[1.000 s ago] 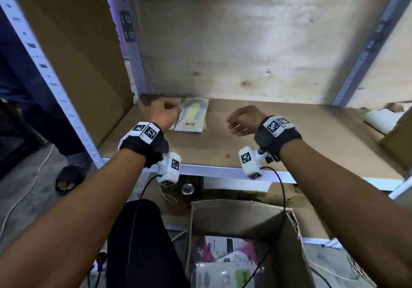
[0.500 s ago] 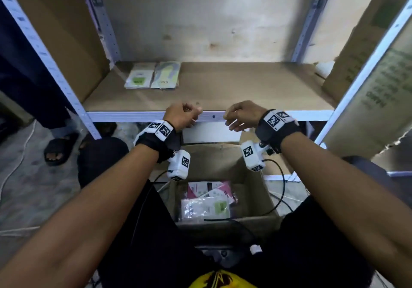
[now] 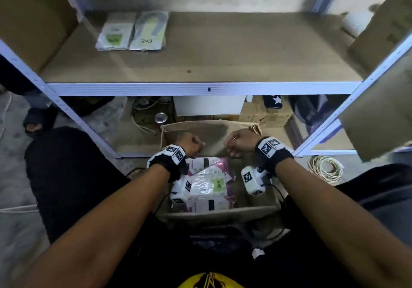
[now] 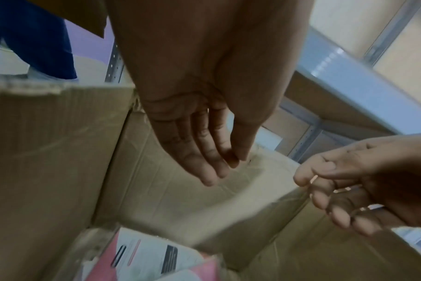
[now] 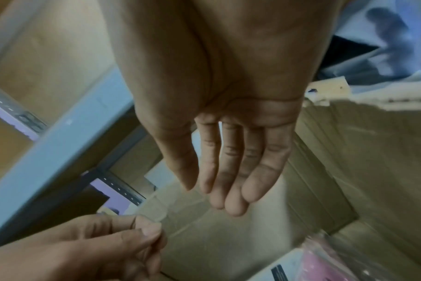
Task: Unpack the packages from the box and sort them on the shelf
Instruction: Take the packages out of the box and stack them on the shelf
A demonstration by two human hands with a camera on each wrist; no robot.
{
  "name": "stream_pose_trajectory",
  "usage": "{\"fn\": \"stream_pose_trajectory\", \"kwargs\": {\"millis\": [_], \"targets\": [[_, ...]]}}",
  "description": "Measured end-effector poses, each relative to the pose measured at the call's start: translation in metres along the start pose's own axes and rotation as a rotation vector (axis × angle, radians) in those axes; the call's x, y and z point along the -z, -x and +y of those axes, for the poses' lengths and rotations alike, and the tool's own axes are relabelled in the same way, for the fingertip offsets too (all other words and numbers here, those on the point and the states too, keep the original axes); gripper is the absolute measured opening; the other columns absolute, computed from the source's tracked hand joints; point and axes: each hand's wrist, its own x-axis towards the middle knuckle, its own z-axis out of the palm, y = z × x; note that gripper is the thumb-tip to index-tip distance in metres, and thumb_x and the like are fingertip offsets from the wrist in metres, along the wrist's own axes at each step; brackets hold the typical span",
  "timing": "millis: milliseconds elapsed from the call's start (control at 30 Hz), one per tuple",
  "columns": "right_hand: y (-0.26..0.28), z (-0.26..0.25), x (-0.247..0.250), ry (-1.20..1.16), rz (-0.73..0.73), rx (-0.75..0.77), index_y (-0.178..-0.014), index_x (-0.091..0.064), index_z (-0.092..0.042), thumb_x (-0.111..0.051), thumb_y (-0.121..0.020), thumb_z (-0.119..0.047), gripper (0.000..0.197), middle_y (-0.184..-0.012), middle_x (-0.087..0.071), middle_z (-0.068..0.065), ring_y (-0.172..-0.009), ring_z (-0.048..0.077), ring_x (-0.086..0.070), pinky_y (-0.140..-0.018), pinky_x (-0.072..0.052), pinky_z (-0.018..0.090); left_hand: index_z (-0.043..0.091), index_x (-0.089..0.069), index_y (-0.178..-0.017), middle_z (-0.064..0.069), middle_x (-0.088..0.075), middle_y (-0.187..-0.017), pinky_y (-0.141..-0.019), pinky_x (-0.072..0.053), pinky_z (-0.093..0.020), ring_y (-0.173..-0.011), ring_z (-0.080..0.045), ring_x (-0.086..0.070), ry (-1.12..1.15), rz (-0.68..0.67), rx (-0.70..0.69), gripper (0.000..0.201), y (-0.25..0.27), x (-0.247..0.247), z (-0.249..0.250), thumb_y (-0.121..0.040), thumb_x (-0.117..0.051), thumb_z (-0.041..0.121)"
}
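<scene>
Both hands have dropped from the shelf (image 3: 200, 64) edge into the cardboard box (image 3: 218, 213). The left hand (image 3: 189, 144) and right hand (image 3: 239, 142) hang relaxed, fingers straight, holding nothing. Wrist cameras partly hide the packages (image 3: 209, 185).

In the head view the wrist cameras and forearms cover part of the packages (image 3: 207, 185) in the box (image 3: 214, 131), whose lower layers are hidden, and small print on the two shelf packets (image 3: 133, 31) is unreadable.
</scene>
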Motion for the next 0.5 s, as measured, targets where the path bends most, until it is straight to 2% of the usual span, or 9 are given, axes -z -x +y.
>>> {"fn": "stream_pose_trajectory", "kwargs": {"millis": [67,133,200,267,300,367,433,500], "targets": [[-0.017,0.010,-0.009,0.044,-0.047,-0.026,-0.109,-0.063,0.003,-0.059,-0.094,-0.006,0.018,-0.076,-0.066,0.009,-0.060,0.016,-0.061,-0.052,-0.051,0.021,0.011,-0.068,-0.075,-0.011,-0.070,-0.074,-0.062,-0.057,-0.028,-0.057,-0.021,-0.062,0.015,-0.048,0.073,0.021,-0.008,-0.011,-0.010,-0.093,-0.065,0.021],[-0.036,0.016,-0.017,0.072,-0.101,-0.060,-0.102,-0.065,0.002,-0.058,-0.095,-0.005,0.013,-0.077,-0.066,0.010,-0.061,0.017,-0.061,-0.058,-0.053,0.024,0.010,-0.063,-0.075,-0.008,-0.063,-0.070,-0.051,-0.048,-0.021,-0.052,-0.018,-0.056,0.022,-0.080,0.144,0.022,-0.019,-0.020,-0.018,-0.096,-0.058,0.015],[-0.053,0.023,-0.030,0.091,-0.158,-0.100,-0.087,-0.065,-0.004,-0.055,-0.096,-0.003,0.013,-0.073,-0.064,0.010,-0.058,0.019,-0.060,-0.060,-0.052,0.027,0.009,-0.054,-0.071,-0.010,-0.055,-0.067,-0.048,-0.036,-0.017,-0.051,-0.017,-0.047,0.043,-0.130,0.196,0.028,-0.027,-0.029,-0.026,-0.098,-0.049,0.003],[-0.068,0.030,-0.042,0.141,-0.120,-0.105,-0.085,-0.064,-0.008,-0.058,-0.093,-0.005,0.010,-0.073,-0.065,0.010,-0.060,0.022,-0.062,-0.063,-0.053,0.031,0.011,-0.048,-0.066,-0.009,-0.050,-0.065,-0.048,-0.035,-0.017,-0.049,-0.017,-0.044,0.000,-0.128,0.216,0.033,-0.032,-0.034,-0.033,-0.098,-0.046,0.001],[-0.073,0.033,-0.047,0.180,-0.100,-0.095,-0.089,-0.067,-0.007,-0.061,-0.091,-0.006,0.006,-0.075,-0.067,0.010,-0.062,0.023,-0.063,-0.064,-0.054,0.033,0.014,-0.047,-0.065,-0.008,-0.052,-0.066,-0.050,-0.040,-0.018,-0.052,-0.018,-0.049,-0.008,-0.106,0.239,0.034,-0.035,-0.037,-0.037,-0.098,-0.047,0.005],[-0.084,0.036,-0.055,0.244,-0.173,-0.103,-0.096,-0.071,-0.001,-0.063,-0.089,-0.006,0.011,-0.078,-0.070,0.011,-0.062,0.022,-0.065,-0.066,-0.058,0.034,0.019,-0.047,-0.066,-0.009,-0.063,-0.080,-0.069,-0.055,-0.025,-0.072,-0.025,-0.065,-0.037,-0.078,0.276,0.031,-0.038,-0.041,-0.044,-0.097,-0.052,0.015],[-0.092,0.037,-0.064,0.364,-0.298,-0.100,-0.096,-0.074,-0.001,-0.060,-0.089,-0.009,0.017,-0.088,-0.074,0.013,-0.071,0.025,-0.070,-0.073,-0.061,0.037,0.019,-0.051,-0.067,-0.014,-0.070,-0.096,-0.085,-0.057,-0.034,-0.093,-0.030,-0.070,-0.077,-0.076,0.277,0.029,-0.038,-0.043,-0.049,-0.095,-0.053,0.021],[-0.095,0.042,-0.073,0.552,-0.334,-0.061,-0.096,-0.077,-0.010,-0.057,-0.085,-0.020,0.025,-0.096,-0.076,0.011,-0.083,0.027,-0.073,-0.081,-0.060,0.040,0.014,-0.063,-0.074,-0.016,-0.073,-0.102,-0.088,-0.057,-0.036,-0.098,-0.032,-0.070,-0.114,-0.086,0.268,0.025,-0.041,-0.043,-0.053,-0.095,-0.053,0.022]]}}
